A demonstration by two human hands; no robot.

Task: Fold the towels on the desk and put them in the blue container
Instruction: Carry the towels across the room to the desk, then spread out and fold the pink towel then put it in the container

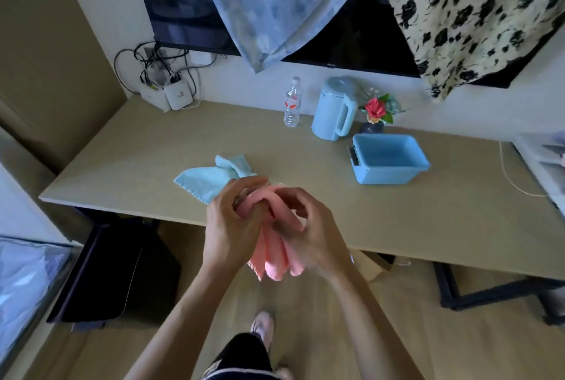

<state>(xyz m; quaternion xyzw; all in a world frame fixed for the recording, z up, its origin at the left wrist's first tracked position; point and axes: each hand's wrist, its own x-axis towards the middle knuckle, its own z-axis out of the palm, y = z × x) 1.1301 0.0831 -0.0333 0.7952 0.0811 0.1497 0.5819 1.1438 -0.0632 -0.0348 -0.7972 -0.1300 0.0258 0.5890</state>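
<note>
Both hands hold a pink towel (pixel 275 260) bunched up in the air above the desk's front edge. My left hand (pixel 232 226) grips its upper part with curled fingers. My right hand (pixel 305 226) curls round it from the right. The towel's loose ends hang down below the hands. A light blue towel (pixel 208 179) lies crumpled on the desk (pixel 153 147) just behind my left hand. The blue container (pixel 389 159) stands open and empty on the desk to the right, well apart from both hands.
At the back of the desk stand a water bottle (pixel 292 103), a pale blue kettle (pixel 334 109) and a small vase of flowers (pixel 377 112). A white box with cables (pixel 177 93) sits at the back left. Cloths hang over a dark screen above. A black bag (pixel 122 269) lies under the desk.
</note>
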